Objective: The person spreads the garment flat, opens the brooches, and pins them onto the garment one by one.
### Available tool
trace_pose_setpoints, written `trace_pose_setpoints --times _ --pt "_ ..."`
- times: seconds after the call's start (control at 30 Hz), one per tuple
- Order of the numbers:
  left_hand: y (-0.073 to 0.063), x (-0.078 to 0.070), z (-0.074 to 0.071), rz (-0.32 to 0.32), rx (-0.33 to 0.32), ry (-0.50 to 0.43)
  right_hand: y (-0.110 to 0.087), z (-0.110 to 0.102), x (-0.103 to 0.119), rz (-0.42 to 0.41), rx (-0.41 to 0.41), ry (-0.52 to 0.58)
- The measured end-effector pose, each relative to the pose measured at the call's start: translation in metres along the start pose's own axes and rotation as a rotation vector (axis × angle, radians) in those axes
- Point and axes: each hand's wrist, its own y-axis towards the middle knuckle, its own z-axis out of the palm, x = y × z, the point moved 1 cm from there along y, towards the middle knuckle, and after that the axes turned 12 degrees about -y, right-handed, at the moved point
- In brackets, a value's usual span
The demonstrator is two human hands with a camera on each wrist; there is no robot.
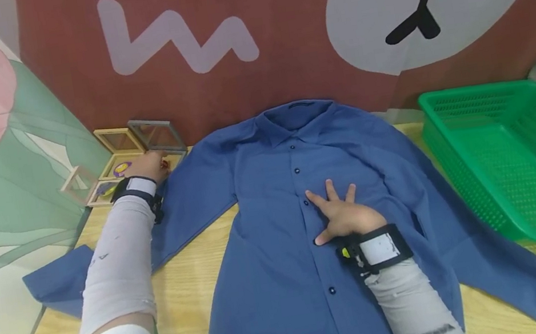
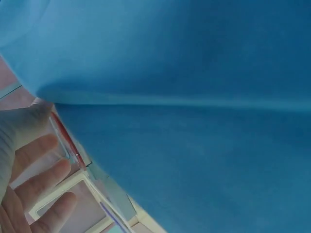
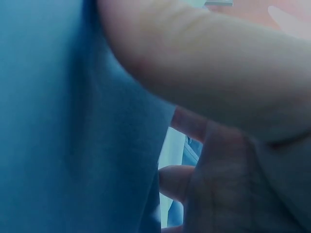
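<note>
A blue button-up shirt (image 1: 275, 218) lies front up on the wooden table, collar away from me and both sleeves spread out. My right hand (image 1: 345, 216) rests on its chest beside the row of buttons, fingers spread. At the back left, my left hand (image 1: 147, 166) is over the small boxes, next to the sleeve. In the left wrist view its fingers (image 2: 43, 179) are apart and loosely bent, with the thumb close to the sleeve's edge. A purple and yellow round item (image 1: 121, 168) shows in one box beside this hand.
The small boxes have clear framed lids standing up: a tan lid (image 1: 120, 141), a grey lid (image 1: 157, 135) and a pale lid (image 1: 79, 185). A green plastic basket (image 1: 496, 185) stands on the right, beside the shirt's sleeve. A brown printed wall covering (image 1: 294, 65) rises behind the table.
</note>
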Motion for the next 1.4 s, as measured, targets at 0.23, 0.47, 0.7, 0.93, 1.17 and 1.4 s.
trace_pose_setpoints --times 0.23,0.47,0.7,0.93,1.17,1.4 --pt "-0.012 0.016 0.006 -0.064 0.015 0.027 0.000 0.005 0.003 -0.019 0.009 0.034" --pt "-0.010 0.022 0.005 0.019 -0.018 -0.014 -0.004 0.005 0.005 -0.021 0.004 0.045" --pt "-0.018 0.016 0.000 -0.018 -0.018 -0.013 -0.005 0.002 0.007 -0.006 0.011 0.036" --pt "-0.022 0.016 -0.002 0.015 -0.039 -0.032 -0.006 0.000 0.008 -0.003 0.008 0.031" --pt "-0.025 0.006 -0.005 0.029 -0.051 -0.022 -0.008 0.001 0.006 0.003 0.001 0.036" --pt "-0.024 -0.018 -0.011 0.086 -0.051 -0.006 -0.008 0.001 0.003 0.019 -0.002 0.035"
